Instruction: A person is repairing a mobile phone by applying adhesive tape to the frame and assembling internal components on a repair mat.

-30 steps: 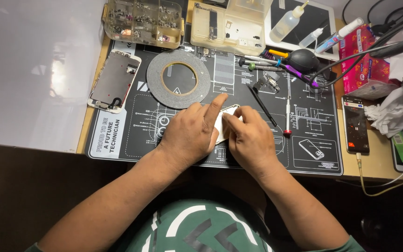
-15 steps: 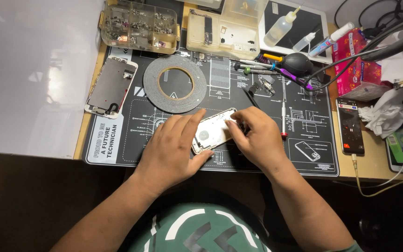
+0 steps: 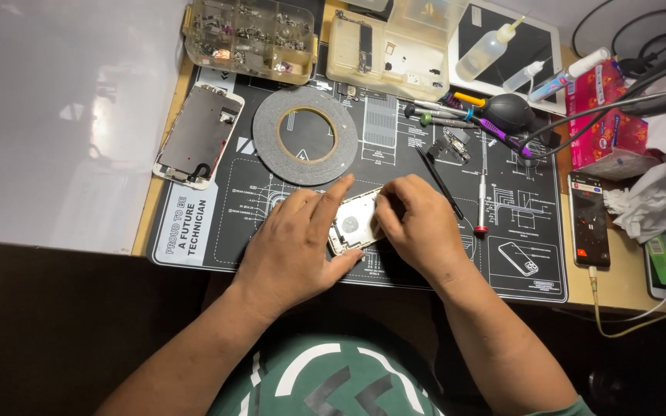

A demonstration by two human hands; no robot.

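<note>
While the black work mat [image 3: 364, 154] on the table [image 3: 626, 285] carries a detached screen [image 3: 196, 135] and tape roll [image 3: 304, 135], the opened white phone housing [image 3: 354, 225] lies between both hands: left hand [image 3: 298, 246] steadying it, right hand [image 3: 419, 229] fingers pinched together over its top edge. Reassembly looks unfinished.

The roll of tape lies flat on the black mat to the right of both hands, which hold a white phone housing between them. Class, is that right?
Not quite. The head view shows the roll of tape above the left hand, not right of the right hand. The white phone housing is between them on the black mat.
</note>
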